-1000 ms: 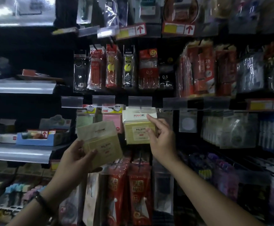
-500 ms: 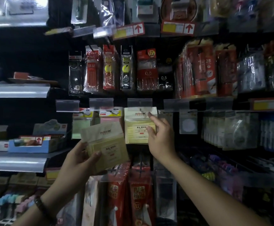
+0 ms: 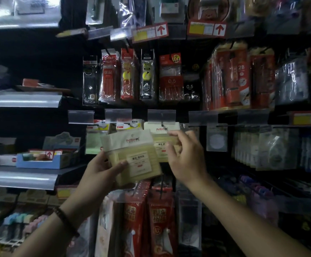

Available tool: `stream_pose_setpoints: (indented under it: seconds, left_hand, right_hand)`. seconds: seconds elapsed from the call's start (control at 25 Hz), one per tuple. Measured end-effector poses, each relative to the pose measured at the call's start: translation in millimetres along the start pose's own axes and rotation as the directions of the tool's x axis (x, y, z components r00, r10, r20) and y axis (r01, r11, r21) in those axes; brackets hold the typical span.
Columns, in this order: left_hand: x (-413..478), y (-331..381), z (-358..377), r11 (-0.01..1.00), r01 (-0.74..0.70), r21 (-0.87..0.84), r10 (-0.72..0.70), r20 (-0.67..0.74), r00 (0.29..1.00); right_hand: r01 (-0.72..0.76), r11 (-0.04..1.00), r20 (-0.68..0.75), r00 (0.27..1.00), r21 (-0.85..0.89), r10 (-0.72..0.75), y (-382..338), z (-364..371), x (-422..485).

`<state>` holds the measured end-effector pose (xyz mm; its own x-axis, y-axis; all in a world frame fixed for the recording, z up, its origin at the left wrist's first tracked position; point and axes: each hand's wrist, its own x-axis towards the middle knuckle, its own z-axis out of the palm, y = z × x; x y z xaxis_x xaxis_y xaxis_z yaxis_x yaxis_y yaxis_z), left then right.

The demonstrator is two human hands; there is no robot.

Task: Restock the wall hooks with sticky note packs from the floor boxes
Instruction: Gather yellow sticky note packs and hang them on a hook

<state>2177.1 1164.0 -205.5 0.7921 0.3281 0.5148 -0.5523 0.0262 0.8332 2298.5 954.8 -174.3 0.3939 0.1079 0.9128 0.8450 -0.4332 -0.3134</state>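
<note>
Head view: my left hand (image 3: 102,168) grips a yellow pack (image 3: 132,156), tilted, just left of my right hand (image 3: 185,158), whose loosely curled fingers touch the hung pack (image 3: 162,140) on its hook (image 3: 162,125). Next, I judge: thread the held pack's hole onto that hook.

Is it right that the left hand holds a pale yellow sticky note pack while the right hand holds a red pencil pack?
Not quite. In the head view the right hand is at the pale yellow hanging pack on the hook. The left hand does hold a pale yellow sticky note pack.
</note>
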Motion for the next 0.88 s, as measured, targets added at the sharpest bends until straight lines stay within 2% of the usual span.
stream_pose_setpoints:
  seconds: [0.04, 0.12, 0.2, 0.28, 0.52, 0.68, 0.88]
  left_hand:
    - [0.2, -2.1, 4.0, 1.0, 0.015, -0.008, -0.014, 0.01, 1.0]
    - [-0.5, -9.3, 13.2, 0.998, 0.044, -0.041, -0.043, 0.027, 0.999]
    - [-3.6, -15.5, 19.8, 0.997, 0.06, -0.049, -0.059, 0.013, 0.998]
    - [-4.5, -18.0, 20.5, 0.999, 0.033, 0.009, -0.033, -0.032, 0.999]
    - [-3.4, -24.9, 11.9, 0.979, -0.067, 0.194, 0.091, -0.114, 0.989]
    - [-4.9, -26.2, 9.3, 0.972, -0.138, 0.192, 0.175, -0.187, 0.967]
    - [-0.4, -19.0, 9.7, 0.961, -0.162, 0.222, 0.206, -0.192, 0.96]
  right_hand:
    - [-0.019, 0.983, 0.013, 1.0, 0.183, 0.017, -1.2, 6.2, -9.2]
    - [-0.15, 0.88, 0.169, 0.982, 0.45, 0.08, -3.3, 19.1, -25.1]
    - [-0.228, 0.822, 0.249, 0.962, 0.522, 0.109, 0.9, 29.7, -31.7]
    - [-0.246, 0.816, 0.232, 0.962, 0.523, 0.141, 5.4, 32.3, -30.5]
    - [-0.162, 0.843, 0.028, 0.985, 0.513, 0.172, 10.2, 24.7, -15.3]
    - [-0.062, 0.893, -0.1, 0.988, 0.445, 0.118, 15.9, 23.1, -2.8]
    - [-0.026, 0.939, -0.152, 0.985, 0.342, 0.082, 20.0, 24.3, 12.9]
